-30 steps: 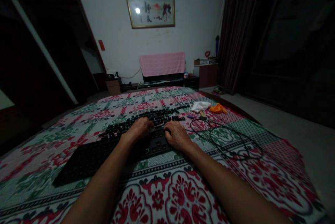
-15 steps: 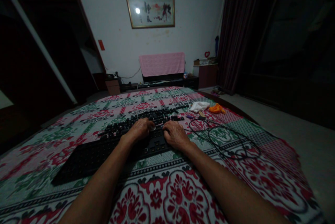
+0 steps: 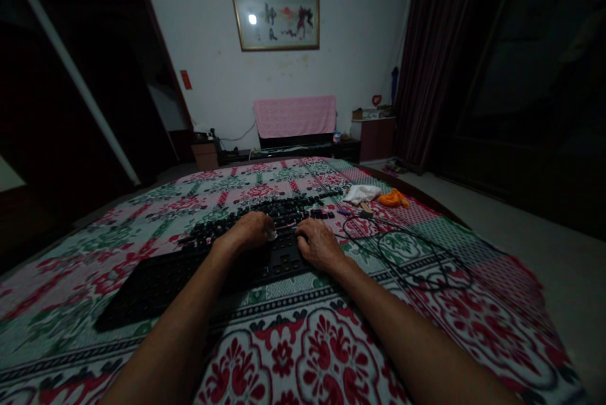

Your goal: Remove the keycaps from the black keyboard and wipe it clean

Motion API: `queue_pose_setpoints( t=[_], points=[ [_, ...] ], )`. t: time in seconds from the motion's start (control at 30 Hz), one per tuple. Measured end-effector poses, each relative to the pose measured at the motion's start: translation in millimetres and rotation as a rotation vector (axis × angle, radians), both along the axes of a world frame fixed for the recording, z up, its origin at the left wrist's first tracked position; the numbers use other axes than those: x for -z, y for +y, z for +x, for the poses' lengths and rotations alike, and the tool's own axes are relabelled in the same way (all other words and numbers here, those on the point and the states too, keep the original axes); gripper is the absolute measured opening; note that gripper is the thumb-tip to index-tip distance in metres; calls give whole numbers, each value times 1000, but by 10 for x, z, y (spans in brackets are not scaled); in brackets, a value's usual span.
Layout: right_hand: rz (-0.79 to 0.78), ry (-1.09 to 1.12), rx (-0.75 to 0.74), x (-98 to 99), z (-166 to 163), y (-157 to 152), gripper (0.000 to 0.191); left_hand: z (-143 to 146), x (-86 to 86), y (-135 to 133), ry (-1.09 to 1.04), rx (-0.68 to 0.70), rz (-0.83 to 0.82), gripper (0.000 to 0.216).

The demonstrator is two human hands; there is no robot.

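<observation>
A black keyboard (image 3: 137, 291) with its keycaps off lies at a slant on the patterned cloth. My left hand (image 3: 250, 231) is curled over the upper right part of it, fingers closed on a small white wad (image 3: 271, 235), perhaps tissue or cloth. At the keyboard's right end, my right hand (image 3: 319, 244) grips the edge with bent fingers. Many loose black keycaps (image 3: 201, 228) are spread just beyond the keyboard. The fingertips of both hands are partly hidden, and the light is dim.
A black cable (image 3: 407, 279) lies in loops right of my right hand. Farther back are a white cloth (image 3: 362, 193), an orange cloth (image 3: 392, 198) and a thin purple item (image 3: 348, 212). The patterned cloth (image 3: 284, 342) covers the whole surface, whose right edge drops to the floor.
My left hand has shifted slightly left over the keyboard with the white wad. My right hand stays at the keyboard's right end. The view has turned a little.
</observation>
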State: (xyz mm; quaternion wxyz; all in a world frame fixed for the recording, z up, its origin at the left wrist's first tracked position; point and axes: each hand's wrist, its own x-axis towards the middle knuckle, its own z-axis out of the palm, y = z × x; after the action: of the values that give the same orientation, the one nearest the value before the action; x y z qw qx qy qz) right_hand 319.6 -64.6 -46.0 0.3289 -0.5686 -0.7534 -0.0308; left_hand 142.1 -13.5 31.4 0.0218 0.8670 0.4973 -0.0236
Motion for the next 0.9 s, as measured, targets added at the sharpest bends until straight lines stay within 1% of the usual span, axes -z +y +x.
queue_pose_setpoints(
  t=[0.13,0.23,0.37,0.47,0.53,0.6,0.73,0.8,0.9],
  points=[
    [-3,2,2,-3,-3,-6,14,39,7,-41,-10,-15,14,29],
    [-3,3,0,-4,-1,-6,14,50,-25,-78,-8,-8,-12,25],
    [-1,2,-3,-3,0,-1,14,12,-76,-98,5,60,-92,18],
    [-7,0,-2,-1,-4,1,14,-26,-62,-75,-36,115,-130,19],
    [-3,-4,-2,1,-6,2,14,-23,-15,-54,-87,143,-102,22],
    [4,-6,1,3,-6,4,14,11,57,-38,-127,175,-37,25],
    [6,-4,-2,5,-2,6,13,100,191,-21,-123,226,71,30],
    [4,-3,-3,2,-1,5,13,121,206,-19,-103,254,71,31],
    [-7,-3,2,-5,-2,0,14,126,147,-25,-41,296,35,31]
  ],
)
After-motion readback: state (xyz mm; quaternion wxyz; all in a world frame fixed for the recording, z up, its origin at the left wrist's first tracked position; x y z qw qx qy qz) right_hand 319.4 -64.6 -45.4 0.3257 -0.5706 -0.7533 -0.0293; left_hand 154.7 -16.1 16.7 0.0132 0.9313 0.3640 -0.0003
